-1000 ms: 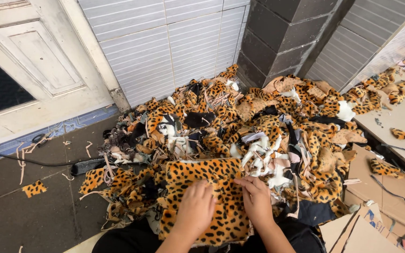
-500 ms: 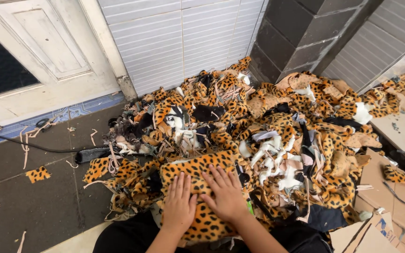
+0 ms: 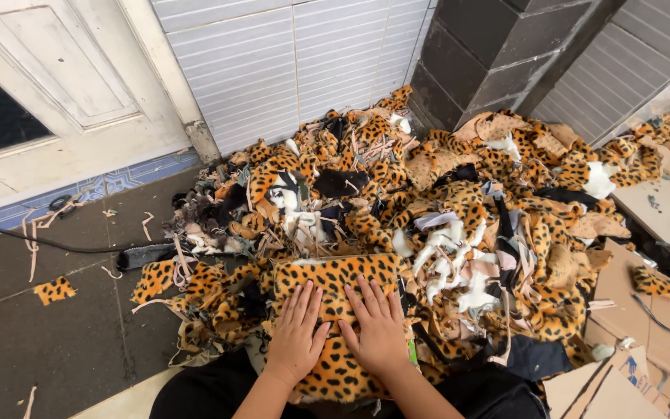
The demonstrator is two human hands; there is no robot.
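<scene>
A flat leopard-print fabric piece (image 3: 335, 275) lies on my lap at the bottom centre. My left hand (image 3: 298, 332) rests palm-down on it with fingers spread. Beside it, my right hand (image 3: 380, 326) also presses flat on the fabric, fingers apart. Neither hand grips anything. Behind the piece rises a big heap of leopard-print, black and white fabric scraps (image 3: 459, 202).
A white door (image 3: 48, 85) and a white ribbed wall (image 3: 296, 62) stand at the back, with a dark block pillar (image 3: 490, 54) to the right. A black cable (image 3: 40, 242) crosses the dark tiled floor (image 3: 48, 341). Cardboard sheets (image 3: 645, 349) lie at the right.
Both hands have slid slightly left and down over the fabric piece, staying flat. The view has shifted so the scrap heap sits further right.
</scene>
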